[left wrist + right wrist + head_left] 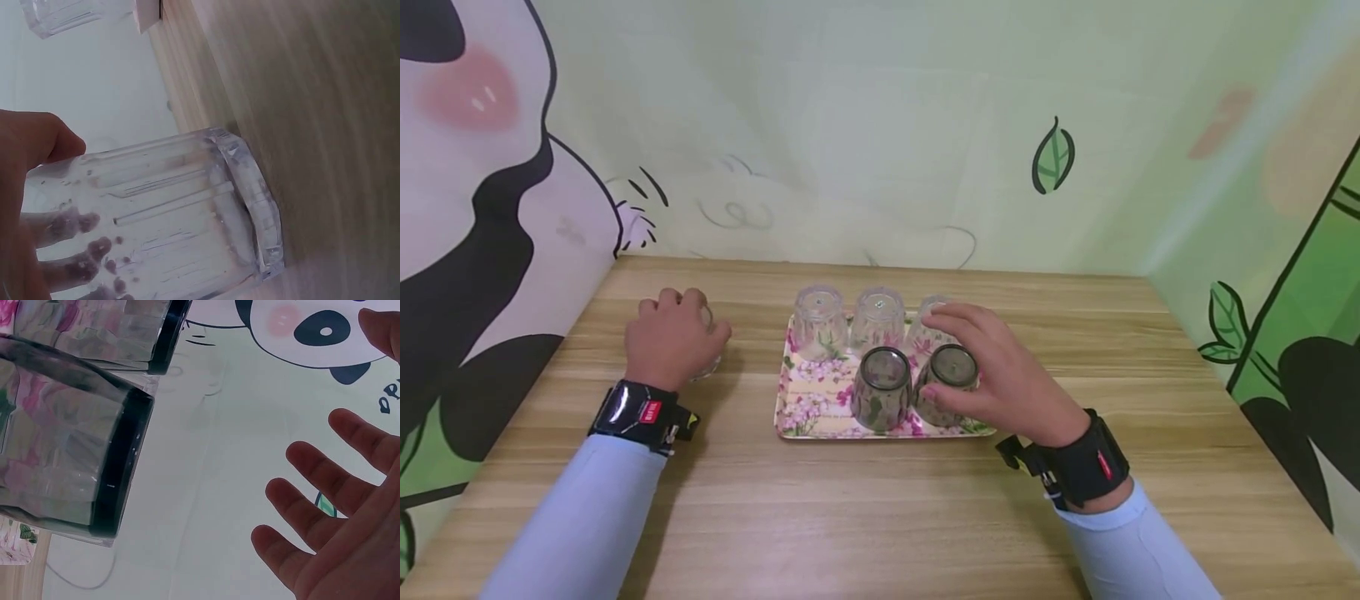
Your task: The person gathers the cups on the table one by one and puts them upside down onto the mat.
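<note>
My left hand (670, 337) grips a clear drinking glass (169, 215) at the table's left side. In the left wrist view, thumb and fingers lie on opposite sides of it, its thick base towards the tabletop. My right hand (1007, 379) is over the tray's right end with fingers spread, holding nothing. Nearest to it is a smoky dark glass (69, 437), base up and apart from the fingers in the right wrist view. Another dark glass (882, 392) stands base up to its left. Both stand on a flowered tray (812, 421).
At the tray's back stand three clear glasses: a left one (818, 321), a middle one (878, 321) and a right one (925, 333) partly behind my right hand. A printed backdrop (887, 167) rises behind the wooden table (820, 517).
</note>
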{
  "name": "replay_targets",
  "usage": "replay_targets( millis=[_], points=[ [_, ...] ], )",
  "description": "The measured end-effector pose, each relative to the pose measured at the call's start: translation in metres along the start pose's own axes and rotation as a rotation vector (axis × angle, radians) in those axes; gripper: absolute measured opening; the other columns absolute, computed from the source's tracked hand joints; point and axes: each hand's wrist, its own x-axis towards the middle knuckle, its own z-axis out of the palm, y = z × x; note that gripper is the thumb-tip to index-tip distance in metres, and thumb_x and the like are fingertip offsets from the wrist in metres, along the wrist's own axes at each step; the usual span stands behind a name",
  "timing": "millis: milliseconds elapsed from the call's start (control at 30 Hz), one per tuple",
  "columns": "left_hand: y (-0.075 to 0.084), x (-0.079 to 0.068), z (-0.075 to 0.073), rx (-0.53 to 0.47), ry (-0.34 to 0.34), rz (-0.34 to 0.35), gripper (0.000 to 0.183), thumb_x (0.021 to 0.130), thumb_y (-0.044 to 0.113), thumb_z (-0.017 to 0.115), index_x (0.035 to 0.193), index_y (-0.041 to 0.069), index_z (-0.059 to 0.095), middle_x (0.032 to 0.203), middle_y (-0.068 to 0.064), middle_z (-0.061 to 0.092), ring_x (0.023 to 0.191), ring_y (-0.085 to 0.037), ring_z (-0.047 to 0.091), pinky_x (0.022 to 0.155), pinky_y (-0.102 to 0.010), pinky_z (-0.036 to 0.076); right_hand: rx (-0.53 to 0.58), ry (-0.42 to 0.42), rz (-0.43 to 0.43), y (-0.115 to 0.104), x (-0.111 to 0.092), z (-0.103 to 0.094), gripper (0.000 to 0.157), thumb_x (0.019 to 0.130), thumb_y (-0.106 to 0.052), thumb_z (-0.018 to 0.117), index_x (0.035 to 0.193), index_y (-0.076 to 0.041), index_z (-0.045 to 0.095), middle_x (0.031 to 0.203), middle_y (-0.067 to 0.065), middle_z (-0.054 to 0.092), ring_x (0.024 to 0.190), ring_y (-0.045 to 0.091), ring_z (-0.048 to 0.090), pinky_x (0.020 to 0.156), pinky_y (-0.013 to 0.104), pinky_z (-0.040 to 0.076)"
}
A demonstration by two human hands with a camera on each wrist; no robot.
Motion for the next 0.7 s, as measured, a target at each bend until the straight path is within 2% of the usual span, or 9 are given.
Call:
replay_targets(
  millis=[167,300,433,533,700],
  points=[
    [0.002,-0.005,-0.004,-0.017,0.025,0.010,0.054,0.094,0.039,0.047,0.124,-0.005,0.054,0.123,-0.038,0.052,0.097,-0.055,0.048,0.069,-0.071,0.052,-0.001,0.000,-0.001,0.001,0.000,0.001,0.073,0.083,-0.035,0.080,0.145,-0.011,0.049,0.148,0.019,0.051,0.139,0.033,0.044,0.112,0.062,0.046],
    [0.003,-0.008,-0.007,-0.056,0.070,0.016,0.051,0.094,0.037,0.048,0.123,-0.004,0.055,0.125,-0.037,0.052,0.099,-0.055,0.049,0.069,-0.071,0.052,-0.002,-0.001,-0.003,0.001,0.000,0.001,0.073,0.083,-0.034,0.079,0.145,-0.011,0.049,0.148,0.018,0.051,0.139,0.033,0.043,0.112,0.062,0.046],
    [0.008,-0.009,-0.010,-0.106,0.187,0.046,0.047,0.091,0.036,0.052,0.120,0.000,0.058,0.124,-0.035,0.056,0.101,-0.054,0.051,0.066,-0.070,0.053,-0.001,-0.006,-0.001,0.001,0.000,0.000,0.072,0.084,-0.034,0.079,0.145,-0.012,0.049,0.149,0.017,0.050,0.140,0.033,0.043,0.112,0.062,0.046],
    [0.016,-0.010,-0.015,-0.144,0.301,0.089,0.045,0.090,0.036,0.056,0.118,0.001,0.061,0.122,-0.034,0.059,0.101,-0.053,0.054,0.066,-0.068,0.054,-0.001,-0.007,0.002,0.001,0.000,0.000,0.071,0.084,-0.034,0.079,0.145,-0.012,0.049,0.149,0.018,0.051,0.139,0.032,0.043,0.112,0.061,0.046],
    [0.037,-0.019,-0.032,-0.185,0.409,0.139,0.043,0.089,0.036,0.059,0.115,0.002,0.063,0.120,-0.032,0.063,0.101,-0.051,0.056,0.067,-0.067,0.054,-0.002,-0.001,-0.005,0.001,0.000,0.000,0.071,0.084,-0.032,0.078,0.145,-0.011,0.049,0.148,0.018,0.051,0.139,0.032,0.044,0.112,0.061,0.047]
  ],
)
